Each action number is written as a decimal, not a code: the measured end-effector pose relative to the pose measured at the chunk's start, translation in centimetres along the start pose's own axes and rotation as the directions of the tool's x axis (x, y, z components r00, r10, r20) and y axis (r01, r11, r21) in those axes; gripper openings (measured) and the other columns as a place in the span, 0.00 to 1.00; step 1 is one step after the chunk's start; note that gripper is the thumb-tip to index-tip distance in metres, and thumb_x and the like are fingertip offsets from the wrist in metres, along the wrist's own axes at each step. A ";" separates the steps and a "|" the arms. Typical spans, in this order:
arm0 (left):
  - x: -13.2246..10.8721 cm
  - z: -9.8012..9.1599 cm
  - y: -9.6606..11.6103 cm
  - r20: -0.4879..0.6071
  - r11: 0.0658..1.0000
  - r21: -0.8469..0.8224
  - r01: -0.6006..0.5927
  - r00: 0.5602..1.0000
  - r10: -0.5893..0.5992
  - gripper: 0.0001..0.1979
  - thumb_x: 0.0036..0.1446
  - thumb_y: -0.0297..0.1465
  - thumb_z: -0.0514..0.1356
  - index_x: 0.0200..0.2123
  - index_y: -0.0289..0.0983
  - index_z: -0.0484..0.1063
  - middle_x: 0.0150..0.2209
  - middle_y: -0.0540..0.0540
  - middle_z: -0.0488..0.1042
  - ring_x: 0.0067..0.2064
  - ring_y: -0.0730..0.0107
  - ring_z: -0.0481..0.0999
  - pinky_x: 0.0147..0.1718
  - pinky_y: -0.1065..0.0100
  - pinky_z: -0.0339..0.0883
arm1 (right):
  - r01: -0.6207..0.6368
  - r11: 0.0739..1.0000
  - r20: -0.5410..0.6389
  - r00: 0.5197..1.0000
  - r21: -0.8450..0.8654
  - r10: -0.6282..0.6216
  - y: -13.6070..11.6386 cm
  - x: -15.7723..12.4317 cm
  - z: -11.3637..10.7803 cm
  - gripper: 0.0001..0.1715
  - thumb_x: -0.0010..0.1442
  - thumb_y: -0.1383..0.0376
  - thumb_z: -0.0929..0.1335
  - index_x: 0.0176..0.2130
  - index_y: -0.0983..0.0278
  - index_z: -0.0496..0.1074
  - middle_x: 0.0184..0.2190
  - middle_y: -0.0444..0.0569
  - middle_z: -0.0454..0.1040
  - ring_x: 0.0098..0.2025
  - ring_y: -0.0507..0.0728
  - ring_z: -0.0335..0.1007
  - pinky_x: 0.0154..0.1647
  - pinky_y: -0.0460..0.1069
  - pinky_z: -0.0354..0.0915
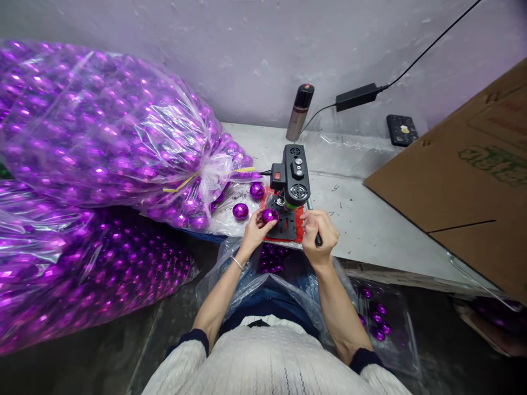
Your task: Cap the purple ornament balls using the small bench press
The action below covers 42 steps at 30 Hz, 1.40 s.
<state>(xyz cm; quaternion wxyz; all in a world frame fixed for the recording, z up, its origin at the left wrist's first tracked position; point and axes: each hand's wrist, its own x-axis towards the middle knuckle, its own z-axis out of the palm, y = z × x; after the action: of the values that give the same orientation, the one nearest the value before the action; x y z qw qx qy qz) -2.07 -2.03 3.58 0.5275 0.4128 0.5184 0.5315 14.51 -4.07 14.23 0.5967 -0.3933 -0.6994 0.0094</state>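
Note:
Between the thumb and fingers of my left hand [256, 229] is a shiny purple faceted ball [270, 215], held at the front left of a small black bench drill press [296, 178]. My right hand [320, 233] is closed around the press's black-tipped lever handle [318, 240], to the right of the machine. The press stands on a red mat [301, 222], with its slotted black base plate [287, 233] under the head. Two loose purple balls, one nearer [240, 211] and one farther [257, 190], lie left of the press.
Big clear bags of purple balls [102, 131] crowd the left. Behind the press stand a spray can [300, 112] and a black power adapter [357, 97]. A cardboard box [461, 181] leans in from the right. Below the table's edge, a clear tray [405, 351] holds several balls.

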 end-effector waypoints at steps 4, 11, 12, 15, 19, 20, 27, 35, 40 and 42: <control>0.3 1.0 -0.3 0.075 0.920 0.337 -0.200 0.980 0.185 0.31 0.53 0.39 0.73 0.58 0.38 0.71 0.54 0.38 0.78 0.55 0.52 0.79 0.58 0.51 0.72 | -0.001 1.000 0.016 1.000 -0.008 0.001 -0.1 0.0 -0.1 0.15 0.67 0.73 0.61 0.31 0.61 0.67 0.28 0.46 0.73 0.33 0.53 0.73 0.34 0.49 0.66; 1.3 1.0 -0.4 0.266 0.668 0.579 -0.469 0.882 0.388 0.29 0.57 0.39 0.70 0.59 0.39 0.71 0.55 0.37 0.77 0.58 0.50 0.76 0.58 0.48 0.71 | 0.013 1.000 0.022 1.000 -0.025 -0.013 -0.3 0.1 -0.2 0.14 0.67 0.74 0.61 0.32 0.61 0.68 0.29 0.46 0.73 0.33 0.53 0.72 0.33 0.49 0.66; 1.4 1.0 -0.5 0.282 0.649 0.587 -0.483 0.874 0.395 0.29 0.57 0.40 0.70 0.59 0.39 0.70 0.55 0.37 0.76 0.57 0.50 0.76 0.58 0.48 0.71 | 0.015 1.000 0.024 1.000 -0.025 -0.014 -0.3 0.1 -0.2 0.14 0.67 0.74 0.61 0.32 0.61 0.68 0.29 0.46 0.74 0.33 0.53 0.73 0.33 0.49 0.66; 1.7 1.1 -1.2 0.299 0.630 0.590 -0.506 0.861 0.411 0.31 0.56 0.40 0.70 0.61 0.40 0.70 0.56 0.37 0.75 0.58 0.50 0.76 0.58 0.49 0.71 | 0.012 1.000 0.030 0.999 -0.019 -0.011 -0.3 0.1 -0.3 0.14 0.66 0.74 0.61 0.32 0.61 0.68 0.29 0.46 0.74 0.33 0.54 0.73 0.34 0.49 0.67; 2.1 1.6 -2.4 0.275 0.659 0.554 -0.509 0.859 0.431 0.34 0.55 0.41 0.72 0.62 0.41 0.68 0.58 0.37 0.75 0.60 0.50 0.75 0.60 0.48 0.69 | 0.009 1.000 0.036 0.999 -0.014 -0.009 -0.3 0.1 -0.4 0.14 0.66 0.74 0.61 0.32 0.61 0.68 0.29 0.46 0.74 0.33 0.54 0.74 0.33 0.49 0.67; 2.1 1.7 -2.6 0.266 0.673 0.539 -0.507 0.860 0.435 0.34 0.54 0.41 0.72 0.62 0.40 0.68 0.57 0.37 0.75 0.60 0.50 0.76 0.60 0.47 0.69 | 0.012 1.000 0.037 0.999 -0.015 -0.012 -0.3 0.1 -0.4 0.14 0.66 0.74 0.61 0.31 0.61 0.68 0.28 0.46 0.74 0.33 0.54 0.74 0.33 0.49 0.67; 2.0 1.7 -3.1 0.241 0.706 0.511 -0.490 0.870 0.429 0.34 0.54 0.43 0.72 0.61 0.39 0.69 0.57 0.36 0.77 0.59 0.49 0.76 0.60 0.46 0.68 | 0.022 0.999 0.011 1.000 -0.037 -0.022 0.3 -0.9 -0.1 0.14 0.67 0.73 0.61 0.31 0.60 0.67 0.28 0.45 0.74 0.32 0.53 0.74 0.32 0.49 0.67; 1.8 1.8 -2.6 0.227 0.733 0.507 -0.454 0.890 0.395 0.33 0.53 0.43 0.72 0.59 0.39 0.71 0.56 0.36 0.78 0.59 0.49 0.77 0.61 0.46 0.68 | 0.095 0.994 -0.044 0.994 -0.050 -0.097 2.4 -3.5 1.3 0.16 0.72 0.63 0.59 0.32 0.59 0.65 0.29 0.45 0.73 0.28 0.52 0.71 0.29 0.49 0.68; 1.7 1.9 -2.4 0.225 0.732 0.506 -0.456 0.889 0.399 0.32 0.52 0.42 0.73 0.58 0.38 0.72 0.55 0.37 0.78 0.57 0.50 0.78 0.60 0.46 0.68 | 0.087 0.996 -0.083 0.993 -0.035 -0.089 3.5 -4.7 1.9 0.16 0.72 0.61 0.59 0.32 0.58 0.64 0.29 0.45 0.73 0.28 0.53 0.70 0.35 0.52 0.69; 1.7 1.8 -2.3 0.229 0.731 0.502 -0.462 0.886 0.402 0.33 0.52 0.42 0.73 0.58 0.37 0.72 0.55 0.36 0.78 0.57 0.50 0.78 0.60 0.46 0.68 | 0.084 0.996 -0.091 0.992 -0.040 -0.087 3.7 -5.0 2.1 0.17 0.73 0.60 0.58 0.31 0.58 0.64 0.29 0.45 0.72 0.28 0.53 0.70 0.36 0.53 0.69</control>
<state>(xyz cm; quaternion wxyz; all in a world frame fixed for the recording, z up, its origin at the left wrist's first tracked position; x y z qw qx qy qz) -0.13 -0.34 1.31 0.2767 0.6813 0.5084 0.4480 14.63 -3.38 7.65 0.6211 -0.3737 -0.6873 -0.0472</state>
